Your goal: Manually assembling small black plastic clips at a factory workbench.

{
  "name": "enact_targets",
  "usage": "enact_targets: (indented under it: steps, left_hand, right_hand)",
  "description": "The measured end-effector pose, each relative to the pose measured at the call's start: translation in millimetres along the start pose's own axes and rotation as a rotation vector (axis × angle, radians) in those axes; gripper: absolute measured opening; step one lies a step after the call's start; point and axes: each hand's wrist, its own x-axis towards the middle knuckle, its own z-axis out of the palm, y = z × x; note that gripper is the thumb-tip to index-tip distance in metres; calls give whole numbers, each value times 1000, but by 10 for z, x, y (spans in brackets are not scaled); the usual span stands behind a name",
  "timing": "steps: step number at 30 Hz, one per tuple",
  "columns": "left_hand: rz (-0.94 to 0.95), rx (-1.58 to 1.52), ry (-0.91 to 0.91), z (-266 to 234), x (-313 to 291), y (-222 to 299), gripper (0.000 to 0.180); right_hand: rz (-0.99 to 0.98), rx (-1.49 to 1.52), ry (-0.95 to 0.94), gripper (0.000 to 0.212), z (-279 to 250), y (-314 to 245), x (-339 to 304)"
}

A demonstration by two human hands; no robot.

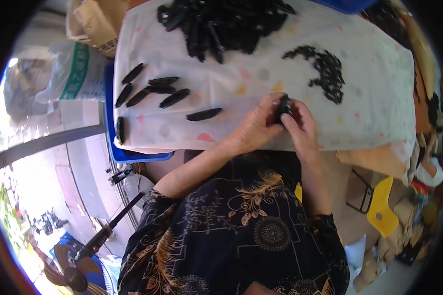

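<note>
Both hands meet near the front edge of the surface (379, 113), which is draped with a pale cloth dotted in faint colours. The left hand (256, 129) and the right hand (300, 129) close together on one small black part (283, 107), pinched between the fingertips of both — each grip is nearly shut around it, with only the top of the piece showing. From that part, a loose scatter of tiny black bits (325, 69) lies at about one o'clock, near but apart. A large heap of long black pieces (221, 22) sits at eleven o'clock, well up the cloth toward the far edge. At nine to ten o'clock a handful of finished-looking black oblong pieces (157, 91) lie spread singly across the cloth, one of them (204, 114) the closest to the left hand. A blue tray (114, 150) shows under the cloth's left edge. The held part looks like hard moulded plastic — light, stiff and not fragile, though smooth enough to slip or spring away if squeezed off-centre. A hold across its narrow sides with thumb and forefinger seems best, leaving the ends free. The tiny bits would likely roll and need picking up one at a time.
</note>
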Motion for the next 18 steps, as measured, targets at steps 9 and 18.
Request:
enact_targets:
  steps: [9, 18]
  left_hand:
    - [-1, 25, 12, -243, -118, 236, 65]
    - [88, 846, 61, -968, -314, 800, 52]
  right_hand:
    - [-9, 39, -121, 27, 255, 34, 152]
    - [-107, -279, -139, 25, 432, 82, 325]
